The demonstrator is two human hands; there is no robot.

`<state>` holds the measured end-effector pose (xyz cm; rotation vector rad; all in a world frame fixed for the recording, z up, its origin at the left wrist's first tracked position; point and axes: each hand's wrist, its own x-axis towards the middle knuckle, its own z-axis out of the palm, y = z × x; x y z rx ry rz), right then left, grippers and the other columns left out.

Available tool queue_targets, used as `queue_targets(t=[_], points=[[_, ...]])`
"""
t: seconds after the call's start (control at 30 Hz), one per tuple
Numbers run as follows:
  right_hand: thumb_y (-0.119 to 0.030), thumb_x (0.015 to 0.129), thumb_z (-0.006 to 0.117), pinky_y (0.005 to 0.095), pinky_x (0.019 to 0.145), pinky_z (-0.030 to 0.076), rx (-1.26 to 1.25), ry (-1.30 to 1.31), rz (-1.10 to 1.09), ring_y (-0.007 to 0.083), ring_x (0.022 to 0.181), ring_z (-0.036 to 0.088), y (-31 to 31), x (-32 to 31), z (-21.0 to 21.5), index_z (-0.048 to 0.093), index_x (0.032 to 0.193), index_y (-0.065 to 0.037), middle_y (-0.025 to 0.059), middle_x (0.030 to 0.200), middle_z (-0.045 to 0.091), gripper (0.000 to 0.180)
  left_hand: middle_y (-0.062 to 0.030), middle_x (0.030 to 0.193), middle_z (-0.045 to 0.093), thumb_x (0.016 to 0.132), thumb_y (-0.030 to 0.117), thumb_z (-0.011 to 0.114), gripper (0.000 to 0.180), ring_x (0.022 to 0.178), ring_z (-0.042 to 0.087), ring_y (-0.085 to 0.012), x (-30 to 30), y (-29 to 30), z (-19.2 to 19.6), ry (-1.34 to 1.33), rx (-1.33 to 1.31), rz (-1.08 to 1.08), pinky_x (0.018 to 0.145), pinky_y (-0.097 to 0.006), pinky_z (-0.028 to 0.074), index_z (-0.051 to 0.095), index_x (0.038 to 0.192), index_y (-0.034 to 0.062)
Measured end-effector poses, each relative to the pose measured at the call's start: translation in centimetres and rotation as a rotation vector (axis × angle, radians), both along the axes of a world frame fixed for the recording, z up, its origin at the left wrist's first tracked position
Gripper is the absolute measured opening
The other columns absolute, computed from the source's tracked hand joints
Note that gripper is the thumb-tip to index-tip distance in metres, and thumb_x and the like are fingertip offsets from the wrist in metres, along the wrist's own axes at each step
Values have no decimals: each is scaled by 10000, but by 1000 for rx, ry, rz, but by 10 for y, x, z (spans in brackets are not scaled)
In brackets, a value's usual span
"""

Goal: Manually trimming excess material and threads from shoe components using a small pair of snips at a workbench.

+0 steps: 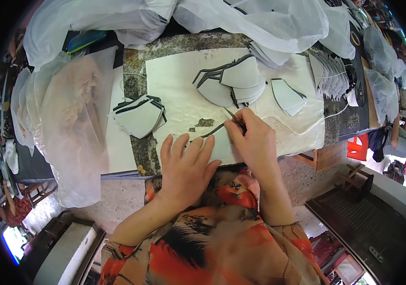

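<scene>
Near the front edge of the table, a pale cut piece with a black strip along its upper edge lies on a white sheet. My left hand rests on this piece, fingers spread and flat, partly covering it. Closed around a small, pointed metal tool is my right hand, at the right end of the black strip. Fingers hide most of the tool, so its exact kind does not show. A pile of similar black-edged pieces lies just beyond my hands.
Black-edged pieces sit in a stack at left and a small group at right. Bundled pale pieces stand farther right, near black-handled scissors. Translucent plastic bags cover the left side; a white cord crosses the sheet.
</scene>
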<state>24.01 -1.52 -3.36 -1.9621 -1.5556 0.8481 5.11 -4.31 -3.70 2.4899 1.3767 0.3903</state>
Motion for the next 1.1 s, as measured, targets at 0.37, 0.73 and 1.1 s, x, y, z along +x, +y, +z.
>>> queue_targets(t=[0.37, 0.73, 1.1], points=[[-291, 949, 678, 421, 738, 529, -109, 243, -60, 370, 827, 691, -9, 18, 5, 642, 1071, -11, 193, 931, 718, 307, -90, 1317, 557, 881, 340, 751, 552, 1285, 460, -335, 4, -6, -17, -65, 64, 87, 1150, -552, 283, 621, 1339, 62], [-201, 891, 753, 272, 667, 481, -288, 363, 62, 85, 750, 555, -18, 34, 9, 660, 1090, 20, 38, 819, 635, 312, -135, 1346, 578, 940, 382, 709, 606, 1302, 502, -351, -8, -27, -36, -83, 147, 81, 1177, -557, 263, 558, 1377, -10], [-175, 889, 754, 269, 661, 454, -368, 483, 182, 65, 759, 538, -21, 33, 7, 675, 952, 21, 22, 833, 637, 220, -130, 1265, 578, 875, 310, 788, 669, 1183, 553, -345, -11, -26, -24, -249, 82, 136, 1165, -573, 285, 534, 1410, -1]])
